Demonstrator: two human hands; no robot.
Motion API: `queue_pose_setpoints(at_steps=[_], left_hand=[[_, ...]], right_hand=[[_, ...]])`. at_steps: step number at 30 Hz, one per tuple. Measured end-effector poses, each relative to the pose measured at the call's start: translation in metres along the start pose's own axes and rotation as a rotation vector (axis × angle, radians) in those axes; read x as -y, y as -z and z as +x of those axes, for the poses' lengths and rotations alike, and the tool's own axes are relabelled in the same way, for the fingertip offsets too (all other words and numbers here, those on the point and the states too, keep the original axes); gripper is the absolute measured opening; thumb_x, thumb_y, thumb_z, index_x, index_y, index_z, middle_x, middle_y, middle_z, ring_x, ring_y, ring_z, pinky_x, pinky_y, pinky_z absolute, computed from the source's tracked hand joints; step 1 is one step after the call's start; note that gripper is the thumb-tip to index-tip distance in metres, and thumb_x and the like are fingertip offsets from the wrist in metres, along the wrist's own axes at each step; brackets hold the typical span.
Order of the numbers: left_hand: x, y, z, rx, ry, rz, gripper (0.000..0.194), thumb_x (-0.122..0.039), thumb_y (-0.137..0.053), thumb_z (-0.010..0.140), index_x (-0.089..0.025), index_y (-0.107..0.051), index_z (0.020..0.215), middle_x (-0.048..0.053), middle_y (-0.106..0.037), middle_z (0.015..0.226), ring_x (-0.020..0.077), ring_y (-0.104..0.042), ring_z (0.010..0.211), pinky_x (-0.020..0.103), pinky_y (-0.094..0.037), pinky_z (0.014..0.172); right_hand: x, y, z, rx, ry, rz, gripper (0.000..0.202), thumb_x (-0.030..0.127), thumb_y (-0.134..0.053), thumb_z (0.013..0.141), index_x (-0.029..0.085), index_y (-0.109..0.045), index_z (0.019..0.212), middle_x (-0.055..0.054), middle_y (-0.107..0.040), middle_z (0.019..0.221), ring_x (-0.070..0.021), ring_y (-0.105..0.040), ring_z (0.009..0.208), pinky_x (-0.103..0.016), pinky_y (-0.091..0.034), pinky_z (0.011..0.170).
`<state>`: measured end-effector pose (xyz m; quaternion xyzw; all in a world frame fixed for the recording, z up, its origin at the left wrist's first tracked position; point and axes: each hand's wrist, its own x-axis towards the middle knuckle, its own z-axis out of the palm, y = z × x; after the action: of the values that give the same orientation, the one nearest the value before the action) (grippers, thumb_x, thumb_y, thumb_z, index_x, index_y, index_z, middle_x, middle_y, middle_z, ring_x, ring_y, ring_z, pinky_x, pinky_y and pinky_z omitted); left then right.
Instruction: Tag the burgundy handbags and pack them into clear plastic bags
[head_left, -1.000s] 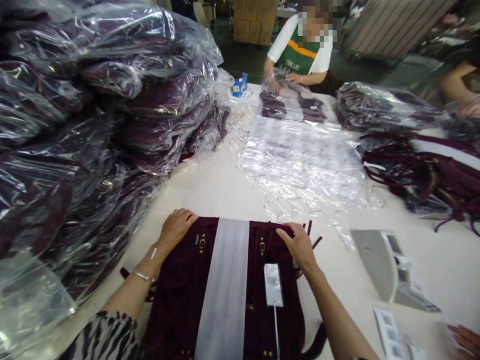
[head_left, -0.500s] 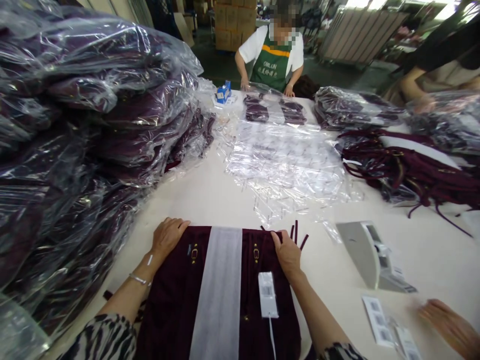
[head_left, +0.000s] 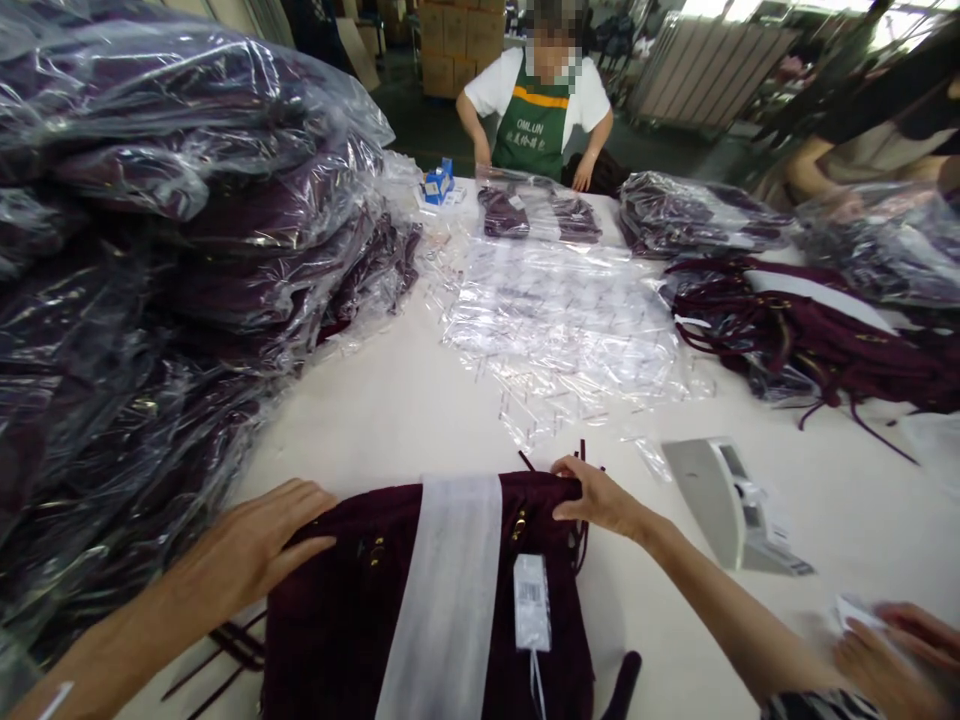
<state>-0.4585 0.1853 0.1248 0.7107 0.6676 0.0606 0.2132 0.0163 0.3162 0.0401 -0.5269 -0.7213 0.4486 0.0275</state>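
A dark maroon bag (head_left: 330, 620) lies in front of me, a white band (head_left: 450, 590) running down its middle. A white barcode tag (head_left: 532, 600) rests on its right part. My left hand (head_left: 262, 540) is at the bag's upper left corner, thumb on the front and fingers along the top edge. At the upper right corner, my right hand (head_left: 596, 497) grips the edge between thumb and fingers. Small brass buckles show on either side of the band. Thin maroon straps stick out beyond both sides.
Plastic-wrapped maroon bags (head_left: 225, 180) are piled at left. Clear plastic sheets (head_left: 562, 320) lie ahead, before a person in a green apron (head_left: 536, 125). A grey dispenser (head_left: 712, 500) stands at right. Another person's hands (head_left: 885, 640) hold a white label at lower right.
Both my hands have shifted on the bag, the left outward and lower, the right slightly right. The bag's top now bulges. The other person's hands at lower right now hold a label.
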Motion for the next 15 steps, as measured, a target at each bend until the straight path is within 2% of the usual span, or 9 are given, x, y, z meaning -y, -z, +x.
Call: queue_pose_setpoints(at_steps=[3, 6, 8, 11, 13, 15], left_hand=[[0.011, -0.003, 0.008, 0.025, 0.054, 0.116, 0.045, -0.067, -0.050, 0.080, -0.032, -0.067, 0.104, 0.004, -0.074, 0.102, 0.0289, -0.068, 0.094, 0.036, -0.052, 0.085], [0.026, -0.014, 0.041, 0.142, 0.224, 0.241, 0.049, -0.066, -0.044, 0.083, -0.026, -0.064, 0.104, 0.008, -0.074, 0.091, 0.0332, -0.070, 0.087, 0.039, -0.051, 0.074], [0.032, -0.030, 0.070, 0.226, 0.275, 0.258, 0.053, -0.067, -0.042, 0.084, -0.024, -0.065, 0.104, 0.011, -0.075, 0.089, 0.0364, -0.070, 0.089, 0.041, -0.050, 0.072], [0.031, -0.061, 0.106, 0.221, 0.271, 0.278, 0.062, -0.071, -0.039, 0.085, -0.019, -0.068, 0.104, 0.016, -0.076, 0.091, 0.0387, -0.070, 0.093, 0.044, -0.049, 0.076], [0.026, -0.078, 0.119, 0.162, 0.253, 0.320, 0.066, -0.071, -0.037, 0.087, -0.017, -0.068, 0.105, 0.017, -0.075, 0.088, 0.0386, -0.070, 0.091, 0.045, -0.050, 0.078], [0.021, -0.085, 0.123, 0.103, 0.205, 0.366, 0.065, -0.069, -0.036, 0.089, -0.015, -0.070, 0.102, 0.017, -0.075, 0.084, 0.0380, -0.071, 0.089, 0.047, -0.050, 0.080]], right_hand=[[0.014, 0.008, -0.021, -0.013, -0.014, 0.121, 0.026, 0.038, -0.074, 0.068, 0.019, -0.062, 0.083, -0.001, -0.061, 0.089, -0.0192, -0.057, 0.084, -0.029, -0.046, 0.075], [0.029, 0.003, -0.043, -0.010, -0.015, 0.516, 0.040, 0.051, -0.071, 0.073, 0.021, -0.060, 0.097, -0.003, -0.063, 0.100, -0.0198, -0.060, 0.088, -0.030, -0.049, 0.074], [0.033, -0.010, -0.052, -0.046, -0.083, 0.677, 0.045, 0.057, -0.067, 0.076, 0.021, -0.059, 0.101, -0.002, -0.066, 0.092, -0.0191, -0.062, 0.080, -0.029, -0.050, 0.068], [0.016, -0.035, -0.047, -0.274, -0.209, 0.600, 0.041, 0.061, -0.065, 0.076, 0.022, -0.058, 0.090, 0.000, -0.065, 0.075, -0.0197, -0.063, 0.070, -0.030, -0.051, 0.062], [-0.007, -0.050, -0.035, -0.459, -0.249, 0.419, 0.037, 0.059, -0.063, 0.076, 0.024, -0.059, 0.085, -0.002, -0.067, 0.077, -0.0233, -0.065, 0.073, -0.034, -0.053, 0.067], [-0.033, -0.062, -0.023, -0.599, -0.254, 0.211, 0.032, 0.056, -0.059, 0.079, 0.024, -0.062, 0.085, -0.005, -0.070, 0.083, -0.0274, -0.067, 0.079, -0.040, -0.054, 0.074]])
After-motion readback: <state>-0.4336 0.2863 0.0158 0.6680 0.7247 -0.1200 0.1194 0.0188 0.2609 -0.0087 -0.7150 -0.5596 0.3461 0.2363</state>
